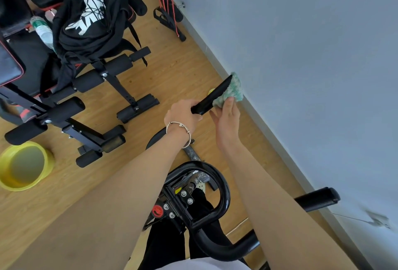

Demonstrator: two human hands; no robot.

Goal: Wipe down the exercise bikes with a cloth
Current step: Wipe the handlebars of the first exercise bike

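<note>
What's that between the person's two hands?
A black bike bar, seen in the head view. The left hand grips its near end; the right hand holds the green cloth against its wall-facing side.

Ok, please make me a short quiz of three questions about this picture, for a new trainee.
1. True or false: the right hand holds the cloth against the bar.
2. Choose one. The left hand: A) hangs free, B) grips the bar, C) holds the cloth.
3. Fill the gap: the yellow basin stands on the ____.

Key: 1 true; 2 B; 3 floor.
</note>
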